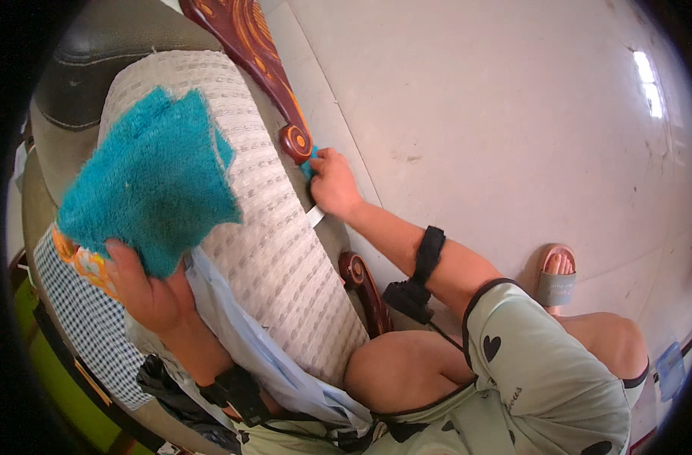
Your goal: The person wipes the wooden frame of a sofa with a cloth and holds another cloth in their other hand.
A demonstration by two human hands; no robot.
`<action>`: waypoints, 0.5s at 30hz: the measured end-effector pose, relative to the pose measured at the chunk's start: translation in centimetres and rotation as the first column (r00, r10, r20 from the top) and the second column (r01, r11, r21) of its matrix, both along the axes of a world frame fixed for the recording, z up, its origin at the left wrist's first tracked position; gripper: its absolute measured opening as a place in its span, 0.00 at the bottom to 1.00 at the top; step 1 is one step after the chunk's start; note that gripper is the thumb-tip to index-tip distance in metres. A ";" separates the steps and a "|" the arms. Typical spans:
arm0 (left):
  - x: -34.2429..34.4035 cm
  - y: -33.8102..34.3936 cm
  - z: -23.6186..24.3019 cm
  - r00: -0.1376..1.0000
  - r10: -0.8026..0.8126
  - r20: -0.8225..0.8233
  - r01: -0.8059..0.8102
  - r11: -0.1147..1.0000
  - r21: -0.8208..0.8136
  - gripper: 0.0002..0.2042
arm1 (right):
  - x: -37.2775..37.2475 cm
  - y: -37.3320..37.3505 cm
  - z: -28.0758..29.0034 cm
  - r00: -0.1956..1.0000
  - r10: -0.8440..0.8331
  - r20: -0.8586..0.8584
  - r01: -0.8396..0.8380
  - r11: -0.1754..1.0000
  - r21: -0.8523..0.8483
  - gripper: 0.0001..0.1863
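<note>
My left hand (150,292) is wrapped round the lower end of a teal fluffy cloth (145,171), held over an orange floral fabric (92,269) and a beige patterned cushion (259,262). My right hand (335,186) reaches past the cushion's right side, fingers closed on a small teal cloth (310,168) at the curled end of a carved dark-red wooden leg (289,121). A second carved wooden piece (369,296) shows below my right forearm.
A dark padded seat (111,42) is at upper left; checked fabric (81,318) and pale blue fabric (255,326) lie by my left arm. Pale tiled floor (497,129) spans the right, with my sandaled foot (558,277) on it. A blue object (670,368) sits at far right.
</note>
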State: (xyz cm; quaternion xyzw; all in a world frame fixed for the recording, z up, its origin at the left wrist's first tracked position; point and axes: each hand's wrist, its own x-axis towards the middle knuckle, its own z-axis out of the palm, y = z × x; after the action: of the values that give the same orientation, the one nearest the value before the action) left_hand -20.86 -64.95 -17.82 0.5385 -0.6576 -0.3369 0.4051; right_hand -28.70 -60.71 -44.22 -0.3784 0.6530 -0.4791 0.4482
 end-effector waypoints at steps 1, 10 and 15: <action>0.7 -0.1 0.1 1.000 -0.001 0.003 0.001 1.000 0.002 0.25 | 0.0 0.0 1.3 1.000 0.009 0.003 -0.009 1.000 -0.005 0.14; 0.1 0.1 0.5 0.968 0.073 -0.240 -0.052 0.994 0.096 0.24 | -3.2 0.1 3.5 0.874 0.120 0.472 -0.008 0.973 -0.232 0.13; -0.3 0.2 0.6 0.955 0.069 -0.288 -0.040 0.994 0.107 0.24 | -6.4 -6.2 4.7 0.925 -0.083 0.372 0.217 0.917 -0.335 0.21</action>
State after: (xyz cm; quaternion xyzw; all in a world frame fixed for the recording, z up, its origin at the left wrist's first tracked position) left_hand -21.16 -64.78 -17.19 0.5206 -0.5581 -0.4335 0.4791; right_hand -35.12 -66.95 -39.48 -0.3126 0.4883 -0.6864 0.4391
